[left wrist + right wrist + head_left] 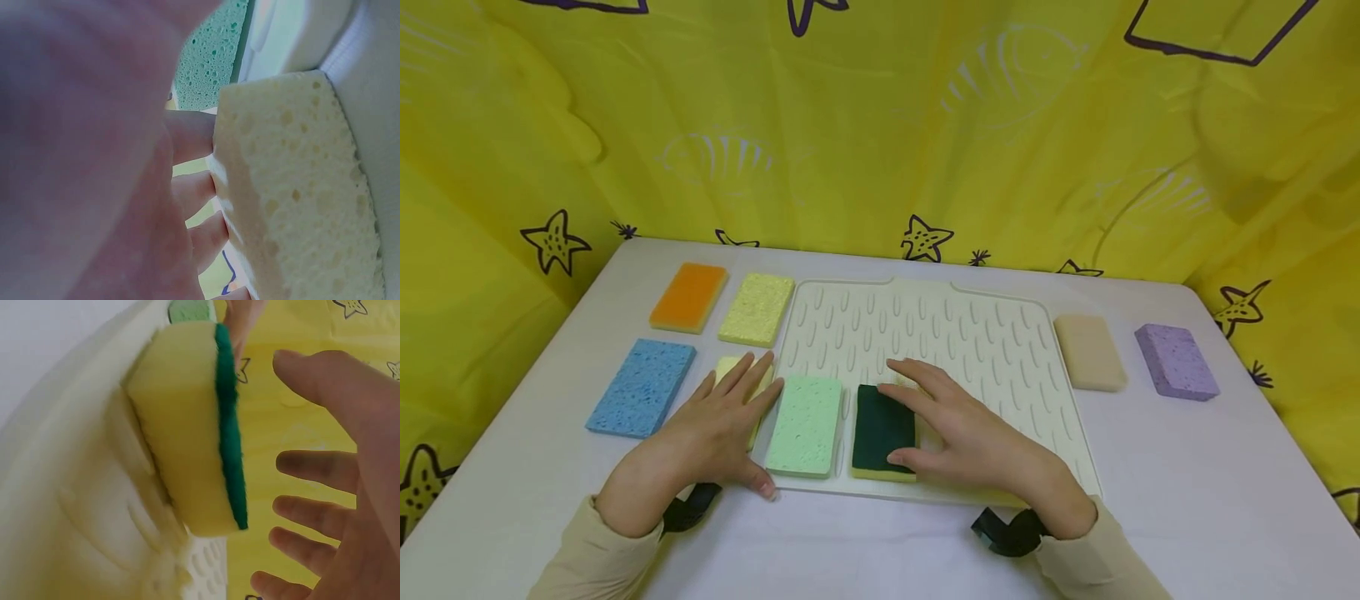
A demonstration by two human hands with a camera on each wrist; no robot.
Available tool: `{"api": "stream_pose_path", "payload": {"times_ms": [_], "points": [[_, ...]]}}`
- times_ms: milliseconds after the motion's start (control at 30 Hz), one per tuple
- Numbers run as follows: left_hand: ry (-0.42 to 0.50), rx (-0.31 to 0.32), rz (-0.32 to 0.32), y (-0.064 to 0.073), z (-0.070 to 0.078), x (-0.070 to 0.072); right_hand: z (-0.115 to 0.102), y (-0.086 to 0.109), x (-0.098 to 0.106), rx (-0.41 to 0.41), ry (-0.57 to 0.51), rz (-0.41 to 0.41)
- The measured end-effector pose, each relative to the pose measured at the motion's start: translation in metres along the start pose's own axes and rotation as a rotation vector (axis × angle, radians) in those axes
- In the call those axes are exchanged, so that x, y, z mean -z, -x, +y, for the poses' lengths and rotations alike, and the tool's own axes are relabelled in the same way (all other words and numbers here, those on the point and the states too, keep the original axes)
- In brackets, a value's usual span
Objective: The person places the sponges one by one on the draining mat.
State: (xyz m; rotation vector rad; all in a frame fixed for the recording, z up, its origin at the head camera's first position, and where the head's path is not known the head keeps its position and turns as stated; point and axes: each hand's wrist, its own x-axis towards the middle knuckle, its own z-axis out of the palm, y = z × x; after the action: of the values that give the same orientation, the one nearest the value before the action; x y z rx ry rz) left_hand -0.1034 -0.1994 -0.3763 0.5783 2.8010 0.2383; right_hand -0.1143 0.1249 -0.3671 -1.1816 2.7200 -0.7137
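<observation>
My left hand [718, 429] lies spread over a pale yellow sponge [300, 181], hiding most of it in the head view. Its straight fingers reach across the sponge's top, with the thumb stretched toward the front corner of a mint green sponge [805, 427]. That sponge lies on the front left of a cream ridged drying mat [925, 329]. Beside it is a yellow sponge with a dark green scouring face [880, 429], green side up. Over its right edge hovers my right hand [958, 425], fingers apart; the right wrist view shows a gap between fingers and sponge.
Left of the mat lie an orange sponge [688, 298], a speckled yellow sponge [757, 310] and a blue sponge [642, 387]. To its right are a beige sponge [1090, 352] and a purple sponge [1177, 361]. A yellow patterned curtain [850, 125] hangs behind the white table [865, 550].
</observation>
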Motion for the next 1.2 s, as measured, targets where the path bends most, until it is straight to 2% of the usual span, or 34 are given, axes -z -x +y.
{"api": "stream_pose_path", "payload": {"times_ms": [167,700,967,1200], "points": [[0.000,0.004,-0.006,-0.001,0.000,0.000,0.005,0.003,0.010,-0.021,0.000,0.056],[0.000,0.009,-0.029,-0.001,0.001,0.001,0.022,0.013,0.024,-0.064,0.062,0.096],[-0.001,0.013,-0.038,-0.001,0.001,0.000,0.038,0.025,0.035,-0.090,0.118,0.094],[-0.011,0.014,-0.031,-0.002,0.001,0.001,0.052,0.036,0.047,-0.102,0.152,0.130]]}}
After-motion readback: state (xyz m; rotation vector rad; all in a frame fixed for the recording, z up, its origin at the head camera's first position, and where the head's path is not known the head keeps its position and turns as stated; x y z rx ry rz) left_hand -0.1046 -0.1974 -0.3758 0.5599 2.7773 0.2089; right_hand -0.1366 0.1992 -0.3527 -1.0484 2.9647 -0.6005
